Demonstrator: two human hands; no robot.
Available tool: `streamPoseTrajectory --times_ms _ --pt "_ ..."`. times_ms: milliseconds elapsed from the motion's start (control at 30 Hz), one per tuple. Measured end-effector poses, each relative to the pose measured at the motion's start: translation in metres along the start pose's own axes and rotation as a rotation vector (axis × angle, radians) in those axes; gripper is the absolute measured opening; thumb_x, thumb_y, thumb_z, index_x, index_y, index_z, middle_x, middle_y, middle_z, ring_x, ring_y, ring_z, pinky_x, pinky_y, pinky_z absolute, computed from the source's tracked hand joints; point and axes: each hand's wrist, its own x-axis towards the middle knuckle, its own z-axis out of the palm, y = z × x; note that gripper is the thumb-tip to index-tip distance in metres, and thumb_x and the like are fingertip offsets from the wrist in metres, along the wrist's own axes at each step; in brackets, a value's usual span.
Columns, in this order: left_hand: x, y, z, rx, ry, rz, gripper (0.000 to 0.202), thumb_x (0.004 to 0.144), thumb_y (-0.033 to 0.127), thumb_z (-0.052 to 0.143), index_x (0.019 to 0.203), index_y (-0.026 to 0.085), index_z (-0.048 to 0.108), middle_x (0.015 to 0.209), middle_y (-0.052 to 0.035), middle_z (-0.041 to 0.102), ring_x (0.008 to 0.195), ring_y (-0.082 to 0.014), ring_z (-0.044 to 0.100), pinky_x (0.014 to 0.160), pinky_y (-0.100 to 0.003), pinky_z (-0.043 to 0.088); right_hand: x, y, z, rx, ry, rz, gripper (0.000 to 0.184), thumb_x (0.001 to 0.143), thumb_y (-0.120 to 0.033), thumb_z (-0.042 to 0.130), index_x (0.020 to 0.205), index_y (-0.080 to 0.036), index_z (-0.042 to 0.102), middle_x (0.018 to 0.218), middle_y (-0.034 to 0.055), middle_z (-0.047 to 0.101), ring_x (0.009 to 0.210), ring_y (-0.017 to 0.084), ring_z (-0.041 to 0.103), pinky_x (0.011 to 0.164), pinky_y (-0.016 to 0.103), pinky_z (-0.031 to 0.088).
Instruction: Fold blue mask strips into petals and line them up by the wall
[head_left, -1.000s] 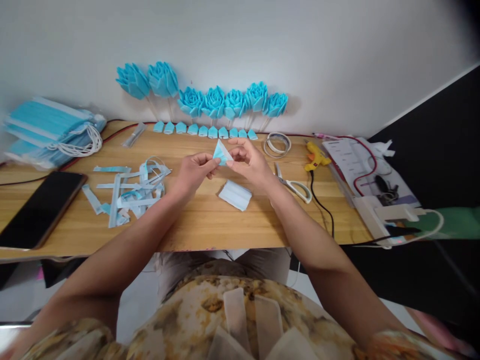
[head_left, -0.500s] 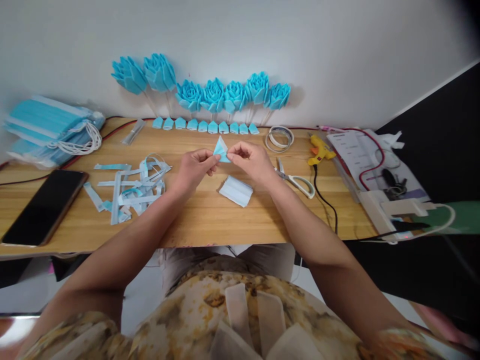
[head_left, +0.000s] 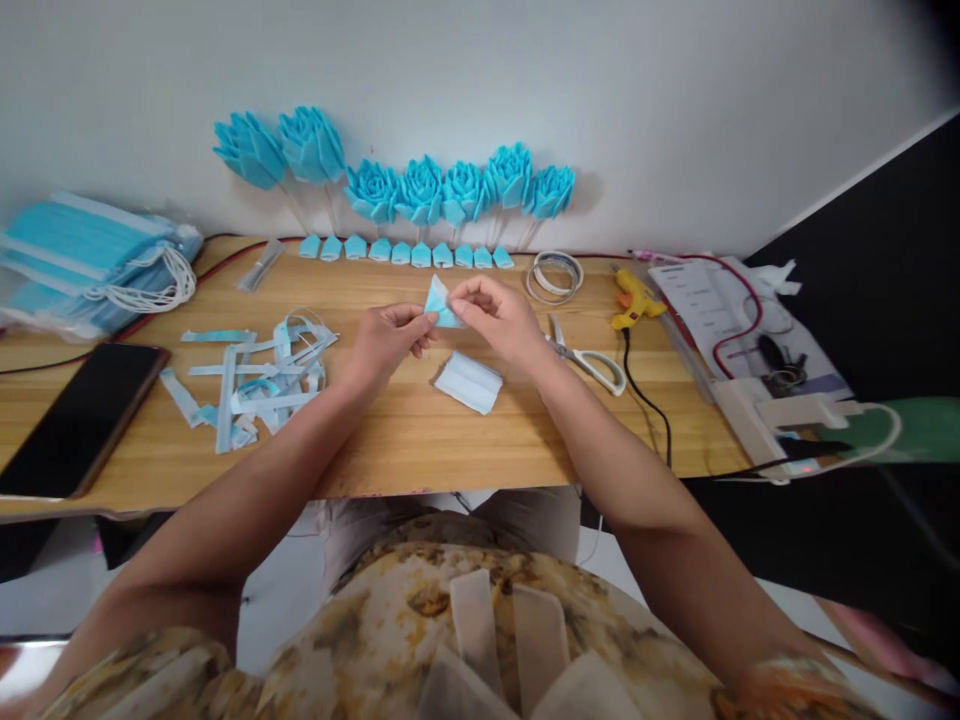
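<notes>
Between my two hands is a small piece of blue mask fabric (head_left: 441, 303), folded to a point at the top. My left hand (head_left: 391, 338) pinches its lower left corner between thumb and fingers. With thumb and forefinger, my right hand (head_left: 493, 312) grips its right side. Just below lies a pale blue pleated stack of cut mask fabric (head_left: 469, 382). Behind the hands runs a row of small folded petals (head_left: 421, 256). Several blue fabric roses (head_left: 420, 190) on thin sticks lean on the wall above them.
Scissors (head_left: 596, 368), tape rolls (head_left: 555, 277) and a yellow glue gun (head_left: 636, 296) lie to the right, near a power strip (head_left: 750, 420) and papers (head_left: 709, 310). Leftward are fabric scraps (head_left: 247, 375), a phone (head_left: 82, 418), glue sticks (head_left: 260, 266) and a pile of masks (head_left: 90, 250).
My right thumb and fingers have moved slightly up and inward over the folded fabric's right side. My left hand keeps its pinch. The whole view has shifted a little.
</notes>
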Motion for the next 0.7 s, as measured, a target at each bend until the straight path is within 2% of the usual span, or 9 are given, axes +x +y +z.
streamPoseTrajectory --times_ms 67,133,167,233,300,333,533,633,700 --pt "0.001 -0.001 0.000 0.001 -0.003 -0.004 0.018 0.079 0.029 0.073 0.068 0.015 0.069 0.064 -0.0015 0.066 0.054 -0.0084 0.053 0.052 -0.021 0.043 0.001 0.001 -0.001 0.052 -0.012 0.033 0.036 0.089 -0.049 0.066 0.111 -0.021 0.067 0.085 0.0001 0.070 0.080 0.015 0.063 0.077 0.031 0.049" --pt "0.001 -0.002 -0.001 0.013 -0.015 -0.004 0.018 0.079 0.028 0.072 0.068 0.015 0.068 0.064 -0.0010 0.066 0.054 -0.0082 0.053 0.052 -0.021 0.043 0.002 0.003 -0.002 0.073 -0.032 0.075 0.043 0.086 -0.053 0.069 0.116 -0.022 0.067 0.081 -0.0013 0.067 0.077 0.015 0.061 0.074 0.030 0.048" --pt "0.002 -0.002 -0.001 0.028 -0.021 0.003 0.019 0.080 0.028 0.072 0.067 0.015 0.068 0.064 -0.0008 0.066 0.053 -0.0079 0.053 0.053 -0.021 0.042 0.002 0.003 -0.002 0.071 -0.051 0.090 0.042 0.085 -0.053 0.071 0.112 -0.021 0.068 0.079 -0.0018 0.065 0.075 0.015 0.059 0.072 0.030 0.046" --pt "0.001 -0.002 -0.001 0.070 -0.035 0.021 0.020 0.081 0.029 0.072 0.067 0.015 0.067 0.064 -0.0001 0.065 0.053 -0.0074 0.052 0.053 -0.021 0.041 0.003 0.005 -0.003 0.033 -0.079 0.102 0.031 0.082 -0.051 0.073 0.091 -0.021 0.069 0.073 -0.0027 0.061 0.068 0.013 0.053 0.064 0.028 0.041" --pt "0.000 -0.002 0.000 0.112 -0.065 0.028 0.020 0.083 0.028 0.071 0.069 0.015 0.066 0.063 0.0009 0.064 0.053 -0.0073 0.051 0.054 -0.021 0.041 0.002 0.006 -0.004 -0.052 -0.070 0.086 0.033 0.081 -0.047 0.074 0.068 -0.021 0.060 0.063 -0.0037 0.053 0.060 0.011 0.045 0.057 0.028 0.034" --pt "0.000 -0.002 0.001 0.125 -0.080 0.021 0.019 0.084 0.026 0.069 0.068 0.015 0.065 0.062 0.0016 0.062 0.053 -0.0073 0.051 0.053 -0.021 0.040 0.002 0.008 -0.005 -0.098 -0.067 0.084 0.035 0.082 -0.046 0.074 0.065 -0.022 0.057 0.061 -0.0036 0.051 0.058 0.011 0.043 0.055 0.029 0.032" --pt "0.003 -0.002 0.003 0.129 -0.097 0.052 0.026 0.089 0.026 0.064 0.066 0.015 0.061 0.062 0.0027 0.059 0.054 -0.0064 0.048 0.055 -0.021 0.038 0.005 0.021 -0.014 -0.039 -0.093 -0.021 0.024 0.089 -0.044 0.073 0.074 -0.027 0.067 0.064 -0.0007 0.060 0.054 0.013 0.046 0.049 0.031 0.034" --pt "0.002 0.002 0.001 0.079 -0.069 0.060 0.023 0.089 0.027 0.065 0.068 0.016 0.063 0.065 0.0016 0.063 0.056 -0.0069 0.051 0.056 -0.021 0.041 0.006 0.016 -0.017 -0.022 -0.045 -0.062 0.027 0.090 -0.045 0.073 0.072 -0.026 0.065 0.064 -0.0005 0.060 0.056 0.013 0.048 0.050 0.030 0.036" --pt "0.001 0.003 0.000 0.041 -0.045 0.066 0.024 0.088 0.033 0.067 0.071 0.015 0.067 0.067 0.0001 0.066 0.059 -0.0082 0.054 0.057 -0.021 0.044 0.006 0.008 -0.016 -0.063 -0.027 -0.035 0.029 0.089 -0.046 0.072 0.072 -0.025 0.063 0.065 -0.0011 0.059 0.059 0.013 0.048 0.054 0.030 0.038"
